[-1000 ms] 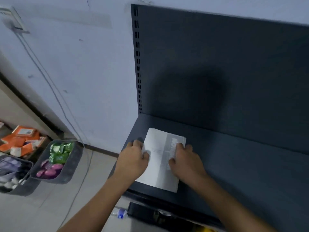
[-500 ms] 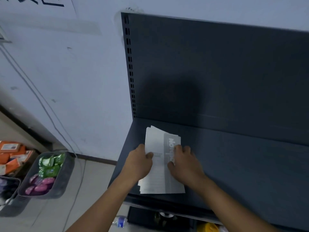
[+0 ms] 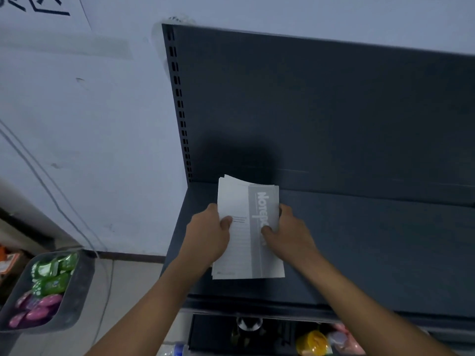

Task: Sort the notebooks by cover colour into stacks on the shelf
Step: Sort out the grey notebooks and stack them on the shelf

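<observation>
Two hands are holding one stack of white notebooks [image 3: 239, 201] on the shelf [image 3: 372, 240].
The left hand [image 3: 207, 236] is pinching its left edge, the right hand [image 3: 291, 236] its right; notebook count unclear.

A shop: dark slotted retail shelf [image 3: 359, 240], bin [image 3: 74, 299] of packaged goods.

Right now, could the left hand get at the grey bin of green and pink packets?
Probably not yet: the left hand grips the notebook stack on the shelf, and the bin sits lower, off to the left.
</observation>
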`<state>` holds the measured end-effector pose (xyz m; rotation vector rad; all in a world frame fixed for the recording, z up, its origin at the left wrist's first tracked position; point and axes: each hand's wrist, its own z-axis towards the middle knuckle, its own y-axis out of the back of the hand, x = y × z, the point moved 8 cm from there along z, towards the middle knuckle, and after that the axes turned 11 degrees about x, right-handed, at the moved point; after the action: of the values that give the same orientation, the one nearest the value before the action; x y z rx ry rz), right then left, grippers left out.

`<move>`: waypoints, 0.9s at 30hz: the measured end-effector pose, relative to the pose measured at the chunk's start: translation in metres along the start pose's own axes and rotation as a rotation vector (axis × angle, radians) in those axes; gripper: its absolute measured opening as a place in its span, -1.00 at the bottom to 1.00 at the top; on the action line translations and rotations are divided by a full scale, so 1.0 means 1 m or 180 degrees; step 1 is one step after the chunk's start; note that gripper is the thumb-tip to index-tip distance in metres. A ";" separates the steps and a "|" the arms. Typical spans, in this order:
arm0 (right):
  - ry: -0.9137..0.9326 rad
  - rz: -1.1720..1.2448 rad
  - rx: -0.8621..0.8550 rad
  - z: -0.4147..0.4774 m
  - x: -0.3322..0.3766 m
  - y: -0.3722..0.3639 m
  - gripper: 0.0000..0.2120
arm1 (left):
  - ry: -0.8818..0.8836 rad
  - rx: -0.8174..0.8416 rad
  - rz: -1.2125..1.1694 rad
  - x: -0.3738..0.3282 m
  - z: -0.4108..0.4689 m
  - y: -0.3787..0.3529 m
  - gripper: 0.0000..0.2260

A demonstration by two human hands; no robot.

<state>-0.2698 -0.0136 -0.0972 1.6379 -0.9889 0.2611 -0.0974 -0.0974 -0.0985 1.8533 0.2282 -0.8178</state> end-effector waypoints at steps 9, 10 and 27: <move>-0.0471 -0.0046 -0.0515 -0.044 -0.044 0.057 -0.66 | -0.0669 -0.0122 0.0866 -0.077 -0.016 -0.030 -0.74; -0.0514 -0.0071 -0.0565 -0.050 -0.051 0.065 -0.66 | -0.0731 -0.0097 0.0870 -0.088 -0.018 -0.036 -0.75; -0.0795 0.0022 -0.1157 -0.167 -0.270 0.242 -0.71 | -0.1467 0.0441 0.0912 -0.325 -0.056 -0.222 -0.74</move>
<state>-0.5558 0.2592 -0.0442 1.3528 -1.1546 -0.1189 -0.4292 0.1164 -0.0477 1.7158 -0.3843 -1.0473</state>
